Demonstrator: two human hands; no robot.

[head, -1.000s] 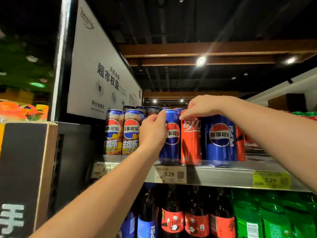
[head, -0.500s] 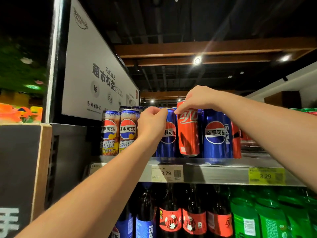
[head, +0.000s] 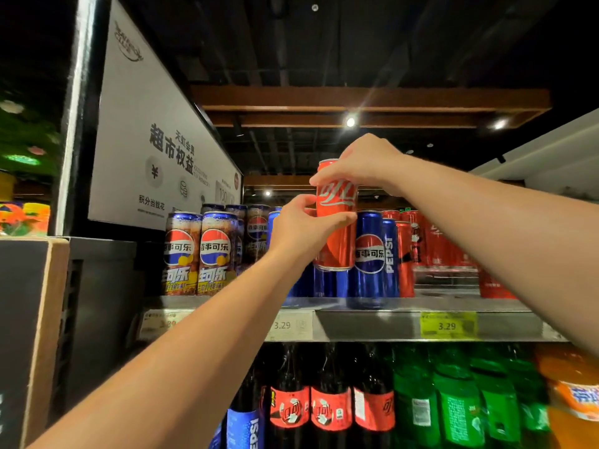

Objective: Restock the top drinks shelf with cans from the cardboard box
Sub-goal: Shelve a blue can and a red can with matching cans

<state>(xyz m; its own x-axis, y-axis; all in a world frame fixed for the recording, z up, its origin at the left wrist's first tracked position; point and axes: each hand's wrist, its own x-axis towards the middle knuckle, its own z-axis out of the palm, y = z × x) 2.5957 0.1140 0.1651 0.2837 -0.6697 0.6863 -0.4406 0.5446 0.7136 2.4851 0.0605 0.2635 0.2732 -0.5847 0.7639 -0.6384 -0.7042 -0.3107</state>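
Both hands are on the slim red aluminium cola can [head: 337, 234] — left hand [head: 296, 228] wrapped round its middle, right hand [head: 359, 163] pinching it near the top rim, probably to steady it. It hangs clear above the grey metal top shelf [head: 372, 325], in front of the tall blue Pepsi cans [head: 369, 254] — the row of matching red cans [head: 434, 244] sits further right, so I'd guess it belongs there.

The red can [head: 335, 241], which stands on the shelf [head: 372, 325] a second ago, now hangs lifted clear of it. The right hand [head: 363, 163] rises with its top. The left hand [head: 298, 225] leaves the blue can [head: 325, 283] and grips the red can's side.
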